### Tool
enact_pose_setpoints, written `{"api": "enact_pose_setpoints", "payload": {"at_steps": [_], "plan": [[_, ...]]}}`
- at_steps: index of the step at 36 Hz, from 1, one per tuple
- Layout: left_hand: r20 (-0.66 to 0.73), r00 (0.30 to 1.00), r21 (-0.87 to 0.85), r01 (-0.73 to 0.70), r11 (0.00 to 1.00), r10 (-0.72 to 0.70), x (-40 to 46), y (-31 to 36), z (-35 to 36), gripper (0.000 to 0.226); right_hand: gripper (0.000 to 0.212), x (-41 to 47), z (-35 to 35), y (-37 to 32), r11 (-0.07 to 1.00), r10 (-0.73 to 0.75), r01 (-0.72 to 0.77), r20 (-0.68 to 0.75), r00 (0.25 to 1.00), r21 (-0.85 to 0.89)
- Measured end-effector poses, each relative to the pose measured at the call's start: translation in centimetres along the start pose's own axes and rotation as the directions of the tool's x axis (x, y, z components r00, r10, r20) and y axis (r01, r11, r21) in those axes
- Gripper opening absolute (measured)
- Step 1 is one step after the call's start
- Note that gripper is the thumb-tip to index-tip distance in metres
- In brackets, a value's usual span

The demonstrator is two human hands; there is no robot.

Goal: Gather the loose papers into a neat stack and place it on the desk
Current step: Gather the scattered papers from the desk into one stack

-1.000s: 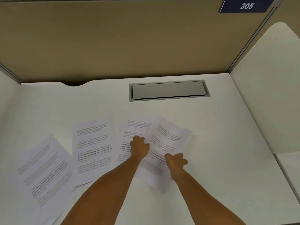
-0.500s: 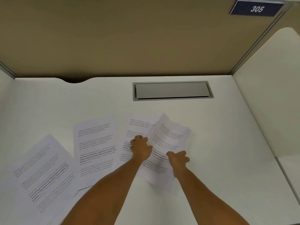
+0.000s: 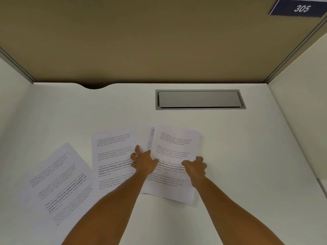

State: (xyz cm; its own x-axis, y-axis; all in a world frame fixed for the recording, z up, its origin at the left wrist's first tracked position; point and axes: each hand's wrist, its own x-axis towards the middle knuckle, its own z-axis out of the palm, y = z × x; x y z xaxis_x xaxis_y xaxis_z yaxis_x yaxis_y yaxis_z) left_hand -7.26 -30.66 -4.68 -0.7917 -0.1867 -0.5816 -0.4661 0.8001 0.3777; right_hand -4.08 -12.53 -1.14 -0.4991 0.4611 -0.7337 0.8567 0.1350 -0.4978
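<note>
Several printed white sheets lie on the white desk (image 3: 247, 156). The rightmost sheet (image 3: 174, 144) lies on top of another sheet (image 3: 150, 137), of which only a thin strip shows. My right hand (image 3: 195, 167) grips the top sheet's right edge. My left hand (image 3: 143, 160) rests with spread fingers on its left edge, also touching the middle sheet (image 3: 113, 152). A further sheet (image 3: 58, 184) lies tilted at the left, with more paper under it.
A grey cable hatch (image 3: 200, 99) is set into the desk behind the papers. Tan partition walls (image 3: 141, 41) close the back, white panels (image 3: 300, 112) the sides. A blue "305" sign (image 3: 299, 8) hangs top right. A notch (image 3: 93, 86) cuts the desk's back edge.
The rightmost sheet has turned from tilted to nearly straight and slid left over the sheet beneath, covering most of it. My left hand has shifted left onto the middle sheet's edge.
</note>
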Motion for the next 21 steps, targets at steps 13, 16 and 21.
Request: {"api": "enact_pose_setpoints", "payload": {"at_steps": [13, 16, 21], "plan": [[-0.088, 0.996, -0.263, -0.042, 0.964, 0.020, -0.5, -0.3, -1.6, 0.065, 0.082, 0.2, 1.9, -0.9, 0.998, -0.048, 0.049, 0.018, 0.999, -0.040], [-0.078, 0.997, -0.415, -0.046, 0.909, 0.015, -0.2, -0.5, -1.7, 0.072, 0.082, 0.3, 2.0, -0.8, 0.997, -0.045, 0.046, 0.017, 0.999, -0.055], [0.009, 0.999, -0.478, -0.030, 0.878, 0.039, -0.1, -0.4, -1.3, 0.073, 0.084, 0.5, 2.1, -0.6, 0.998, -0.043, 0.044, 0.029, 0.999, -0.034]]}}
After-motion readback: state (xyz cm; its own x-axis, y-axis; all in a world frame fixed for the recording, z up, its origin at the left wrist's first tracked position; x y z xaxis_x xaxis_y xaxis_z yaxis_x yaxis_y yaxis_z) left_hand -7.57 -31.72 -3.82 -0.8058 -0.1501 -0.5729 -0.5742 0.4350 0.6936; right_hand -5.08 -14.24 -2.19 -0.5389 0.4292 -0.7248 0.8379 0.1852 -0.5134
